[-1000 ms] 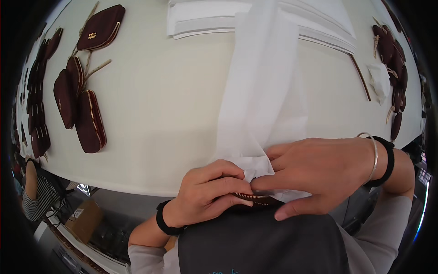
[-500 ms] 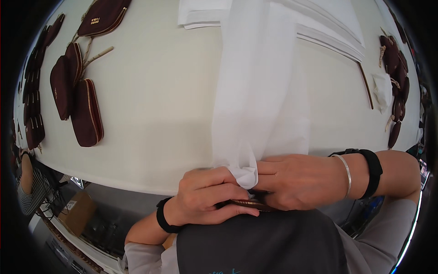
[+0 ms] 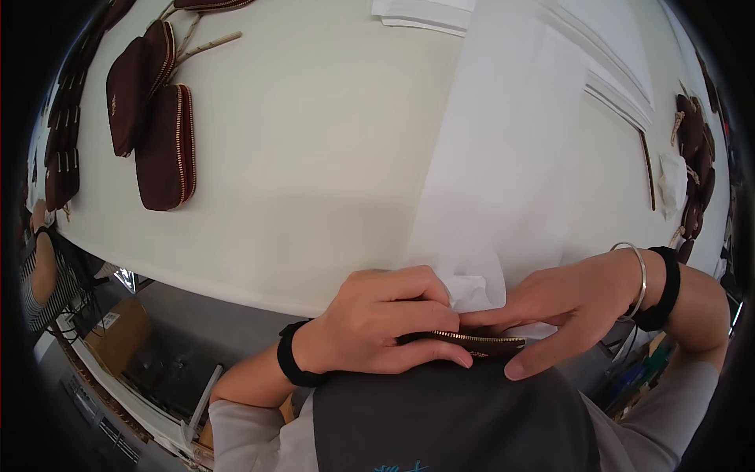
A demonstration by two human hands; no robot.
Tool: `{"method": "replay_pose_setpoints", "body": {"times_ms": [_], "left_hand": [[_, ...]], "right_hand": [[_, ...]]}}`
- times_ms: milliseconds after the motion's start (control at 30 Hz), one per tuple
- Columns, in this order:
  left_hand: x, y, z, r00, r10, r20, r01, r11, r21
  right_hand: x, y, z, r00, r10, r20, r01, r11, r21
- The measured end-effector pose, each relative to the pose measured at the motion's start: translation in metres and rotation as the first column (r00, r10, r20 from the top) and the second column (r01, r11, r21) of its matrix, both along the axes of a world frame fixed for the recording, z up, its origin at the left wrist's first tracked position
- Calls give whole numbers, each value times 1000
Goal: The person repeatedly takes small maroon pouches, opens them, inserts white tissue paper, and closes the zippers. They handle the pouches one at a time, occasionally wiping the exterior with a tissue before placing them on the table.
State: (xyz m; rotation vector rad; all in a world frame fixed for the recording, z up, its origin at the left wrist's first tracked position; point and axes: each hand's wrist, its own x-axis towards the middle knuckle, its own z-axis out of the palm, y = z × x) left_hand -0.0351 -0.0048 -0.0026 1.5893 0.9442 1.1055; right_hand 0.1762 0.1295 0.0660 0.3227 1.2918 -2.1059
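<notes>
Close to my body, my left hand (image 3: 387,321) is closed round a dark maroon zip pouch (image 3: 495,344), fingers over the far side and thumb along the near side. The pouch's gold zip edge faces up. My right hand (image 3: 578,305) is at its right end, fingers stretched toward the pouch and thumb spread away; their tips are partly hidden. A long strip of white paper (image 3: 503,149) runs down the table to my hands, its near end crumpled between them. A bit of white also shows under my right palm; whether it is the same paper I cannot tell.
Several maroon pouches (image 3: 165,149) with twisted cords lie at left on the white table (image 3: 314,157); rows of others (image 3: 63,177) stand at the far left edge. Stacked white paper (image 3: 621,102) lies at the back right, with more pouches (image 3: 692,134) beyond. Another person's arm (image 3: 43,263) shows at left.
My right hand has drawn back to the right, its thumb opening away, so more of the pouch and zip shows. The view has shifted, and the paper strip now slants more.
</notes>
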Motion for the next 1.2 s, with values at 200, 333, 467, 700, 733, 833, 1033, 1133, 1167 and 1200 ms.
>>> {"method": "replay_pose_setpoints", "body": {"times_ms": [200, 333, 467, 700, 733, 833, 1033, 1133, 1167, 1200], "left_hand": [[-2, -1, -2, 999, -36, 26, 37, 999, -23], [-2, -4, -4, 992, -14, 127, 30, 991, -127], [-5, 3, 2, 984, 8, 179, 37, 969, -245], [-10, -4, 25, 993, -116, 35, 121, 961, -249], [-10, -8, 27, 992, -121, -31, 114, 978, -173], [-7, -24, 34, 973, -178, -149, 162, 980, -115], [-1, -44, 29, 960, -260, 99, 278, 915, -294], [0, -48, 29, 950, -280, 141, 313, 874, -371], [-1, -48, 28, 947, -286, 149, 322, 861, -393], [-1, -48, 28, 943, -307, 132, 334, 852, -403]], "right_hand": [[-26, -2, -23, 943, 311, -122, -308, 951, 38], [-35, -19, -35, 928, 329, -172, -320, 944, 81], [-13, -55, -41, 965, -194, -177, 202, 979, 27], [6, -67, -2, 976, -21, -218, 181, 634, 752], [9, -74, 2, 977, -15, -215, 179, 608, 774], [16, -93, 13, 981, 2, -193, 160, 554, 817], [28, -115, 22, 990, 22, -139, 104, 554, 826], [31, -121, 22, 986, -42, -162, 158, 558, 815], [31, -122, 23, 989, -50, -139, 142, 575, 806], [32, -122, 24, 992, -59, -114, 127, 594, 794]]}}
